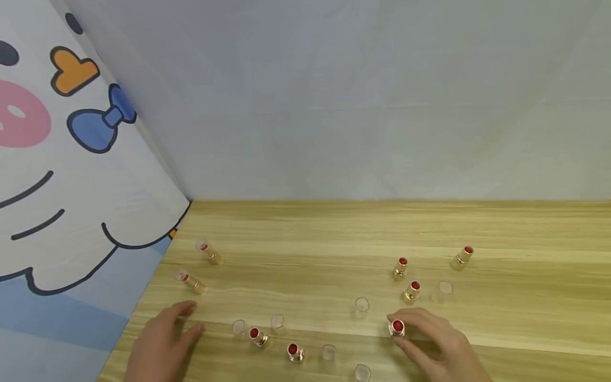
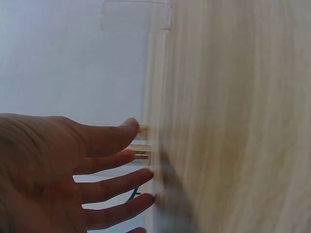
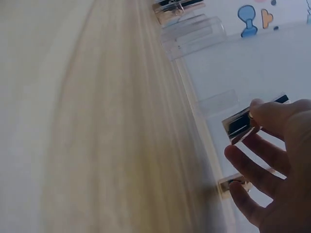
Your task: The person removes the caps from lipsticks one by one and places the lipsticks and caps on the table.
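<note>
My right hand (image 1: 436, 339) pinches a gold lipstick (image 1: 397, 327) with a red tip between thumb and fingers. The right wrist view shows this lipstick (image 3: 237, 126) held clear of the table, its shiny case catching dark reflections. Close beyond that hand stand two uncapped lipsticks (image 1: 411, 292) (image 1: 400, 269) and a clear cap (image 1: 362, 304). My left hand (image 1: 162, 339) is empty, low at the left, fingers spread and thumb apart; its palm (image 2: 43, 179) shows in the left wrist view. Nearest to it are a capped lipstick (image 1: 195, 285) and a clear cap (image 1: 238, 327).
Another capped lipstick (image 1: 212, 257) stands at the far left. Two uncapped lipsticks (image 1: 259, 337) (image 1: 296, 354) are front centre, among clear caps (image 1: 277, 322) (image 1: 329, 352) (image 1: 363, 372). Farther right are a lipstick (image 1: 461, 258) and a cap (image 1: 445, 289). A white curtain (image 1: 334, 106) backs the wooden table (image 1: 305, 228).
</note>
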Action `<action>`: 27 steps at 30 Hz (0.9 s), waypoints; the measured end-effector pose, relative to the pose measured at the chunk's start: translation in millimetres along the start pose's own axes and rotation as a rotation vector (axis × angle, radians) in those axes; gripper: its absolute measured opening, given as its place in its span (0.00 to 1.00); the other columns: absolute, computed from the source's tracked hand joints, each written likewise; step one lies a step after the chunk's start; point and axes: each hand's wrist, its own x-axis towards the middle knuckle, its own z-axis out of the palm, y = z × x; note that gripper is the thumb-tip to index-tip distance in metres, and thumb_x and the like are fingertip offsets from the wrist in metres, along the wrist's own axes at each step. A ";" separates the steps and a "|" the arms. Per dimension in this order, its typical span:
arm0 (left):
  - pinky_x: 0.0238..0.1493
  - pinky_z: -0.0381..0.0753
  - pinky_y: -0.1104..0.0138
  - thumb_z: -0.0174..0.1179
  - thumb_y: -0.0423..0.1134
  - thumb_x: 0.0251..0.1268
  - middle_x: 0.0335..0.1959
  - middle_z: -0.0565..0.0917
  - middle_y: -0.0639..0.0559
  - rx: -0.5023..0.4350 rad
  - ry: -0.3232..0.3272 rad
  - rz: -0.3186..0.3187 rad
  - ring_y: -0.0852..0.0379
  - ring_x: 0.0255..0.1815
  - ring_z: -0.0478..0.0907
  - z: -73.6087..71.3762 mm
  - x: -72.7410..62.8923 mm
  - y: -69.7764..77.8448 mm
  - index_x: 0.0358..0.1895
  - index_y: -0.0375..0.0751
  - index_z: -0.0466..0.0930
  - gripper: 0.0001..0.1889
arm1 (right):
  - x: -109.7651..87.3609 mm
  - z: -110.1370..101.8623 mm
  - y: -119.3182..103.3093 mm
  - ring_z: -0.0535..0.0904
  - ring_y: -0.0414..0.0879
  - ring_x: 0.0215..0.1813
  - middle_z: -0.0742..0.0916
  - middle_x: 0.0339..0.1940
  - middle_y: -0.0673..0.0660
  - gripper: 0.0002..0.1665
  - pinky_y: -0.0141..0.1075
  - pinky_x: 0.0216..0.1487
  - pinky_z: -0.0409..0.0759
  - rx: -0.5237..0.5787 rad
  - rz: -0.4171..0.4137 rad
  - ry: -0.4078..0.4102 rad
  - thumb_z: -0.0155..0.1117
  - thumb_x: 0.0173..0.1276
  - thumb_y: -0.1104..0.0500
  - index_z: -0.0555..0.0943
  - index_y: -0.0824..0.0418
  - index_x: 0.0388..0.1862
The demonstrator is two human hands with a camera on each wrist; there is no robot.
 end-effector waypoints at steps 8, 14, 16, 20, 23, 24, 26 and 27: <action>0.66 0.68 0.28 0.66 0.51 0.72 0.76 0.69 0.28 -0.060 0.029 -0.075 0.23 0.73 0.67 1.0 12.5 -2.4 0.78 0.35 0.64 0.39 | -7.6 -12.2 10.5 0.80 0.26 0.56 0.89 0.48 0.42 0.35 0.16 0.65 0.66 -0.078 0.104 -0.081 0.83 0.43 0.74 0.86 0.52 0.52; 0.63 0.67 0.25 0.65 0.54 0.72 0.77 0.65 0.26 -0.118 0.041 -0.151 0.21 0.75 0.63 1.0 23.9 -4.2 0.80 0.36 0.60 0.42 | -14.0 -10.4 20.3 0.79 0.26 0.58 0.89 0.49 0.43 0.37 0.18 0.65 0.64 -0.051 0.073 -0.064 0.83 0.43 0.74 0.86 0.51 0.54; 0.65 0.65 0.25 0.65 0.54 0.72 0.78 0.64 0.25 -0.144 0.046 -0.166 0.21 0.76 0.61 1.1 26.8 -4.9 0.81 0.37 0.58 0.43 | -15.7 -10.0 23.0 0.79 0.27 0.59 0.89 0.50 0.43 0.38 0.18 0.65 0.64 -0.048 0.062 -0.066 0.83 0.42 0.73 0.86 0.50 0.54; 0.72 0.61 0.28 0.65 0.54 0.73 0.79 0.62 0.25 -0.196 0.053 -0.171 0.22 0.77 0.59 2.1 32.7 -5.2 0.82 0.34 0.55 0.45 | -17.1 -9.6 25.4 0.79 0.28 0.59 0.89 0.50 0.42 0.38 0.19 0.64 0.64 -0.049 0.056 -0.079 0.83 0.43 0.72 0.86 0.50 0.55; 0.76 0.55 0.30 0.65 0.53 0.73 0.80 0.60 0.26 -0.243 0.057 -0.172 0.24 0.79 0.57 3.1 36.8 -4.3 0.82 0.31 0.53 0.46 | -16.7 -9.6 24.8 0.79 0.28 0.59 0.89 0.50 0.41 0.38 0.21 0.63 0.64 -0.054 0.057 -0.090 0.83 0.43 0.72 0.86 0.50 0.55; 0.77 0.54 0.31 0.65 0.52 0.73 0.80 0.60 0.26 -0.263 0.058 -0.171 0.24 0.80 0.56 3.4 37.9 -3.6 0.82 0.30 0.53 0.46 | -16.5 -9.9 24.2 0.79 0.28 0.59 0.89 0.50 0.40 0.38 0.21 0.62 0.64 -0.061 0.067 -0.098 0.83 0.44 0.71 0.86 0.48 0.55; 0.78 0.49 0.30 0.65 0.50 0.74 0.81 0.58 0.27 -0.300 0.067 -0.163 0.25 0.81 0.53 3.9 39.5 -2.4 0.81 0.29 0.53 0.45 | -16.3 -9.2 23.6 0.79 0.29 0.58 0.89 0.50 0.40 0.37 0.21 0.62 0.64 -0.073 0.071 -0.103 0.83 0.44 0.70 0.86 0.48 0.56; 0.78 0.44 0.28 0.65 0.49 0.74 0.81 0.57 0.27 -0.318 0.072 -0.159 0.25 0.82 0.52 4.1 40.2 -1.8 0.81 0.29 0.54 0.44 | -16.2 -9.0 22.9 0.78 0.28 0.59 0.89 0.50 0.38 0.37 0.22 0.62 0.63 -0.088 0.085 -0.112 0.84 0.45 0.69 0.86 0.47 0.56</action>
